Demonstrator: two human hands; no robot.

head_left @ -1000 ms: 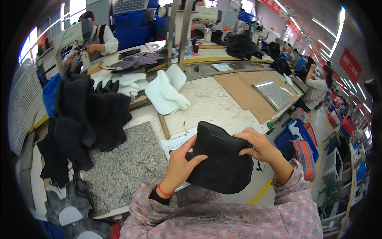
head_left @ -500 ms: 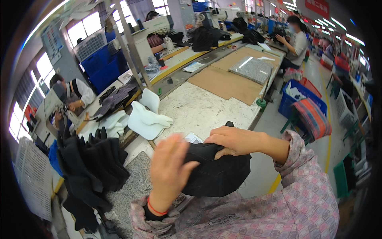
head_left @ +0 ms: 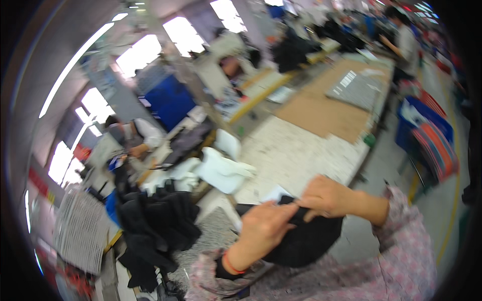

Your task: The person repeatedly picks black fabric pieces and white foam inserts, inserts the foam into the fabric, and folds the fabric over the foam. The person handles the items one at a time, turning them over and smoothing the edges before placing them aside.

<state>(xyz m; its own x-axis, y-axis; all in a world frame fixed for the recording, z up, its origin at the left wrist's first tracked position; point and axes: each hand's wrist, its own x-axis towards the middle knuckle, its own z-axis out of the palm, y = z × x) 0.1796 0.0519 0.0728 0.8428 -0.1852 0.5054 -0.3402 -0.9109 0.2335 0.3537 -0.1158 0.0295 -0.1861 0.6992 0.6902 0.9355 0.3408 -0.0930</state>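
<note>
A piece of black fabric (head_left: pixel 306 241) hangs in front of my chest, over the near edge of the speckled worktable (head_left: pixel 296 150). My left hand (head_left: pixel 263 226) pinches its top edge from the left, an orange band on the wrist. My right hand (head_left: pixel 329 195) grips the same edge from the right, fingers curled over the cloth. Both sleeves are pink patterned. The picture is blurred by motion.
A heap of black garments (head_left: pixel 155 226) lies at the left on a grey mat (head_left: pixel 211 241). White folded pieces (head_left: pixel 218 168) sit behind it. A brown board (head_left: pixel 326 108) covers the far table. A blue crate (head_left: pixel 427 135) stands right. Other people work at the back.
The view has swung further left and tilted. My two hands have come closer together on the top edge of the black fabric, which now hangs lower.
</note>
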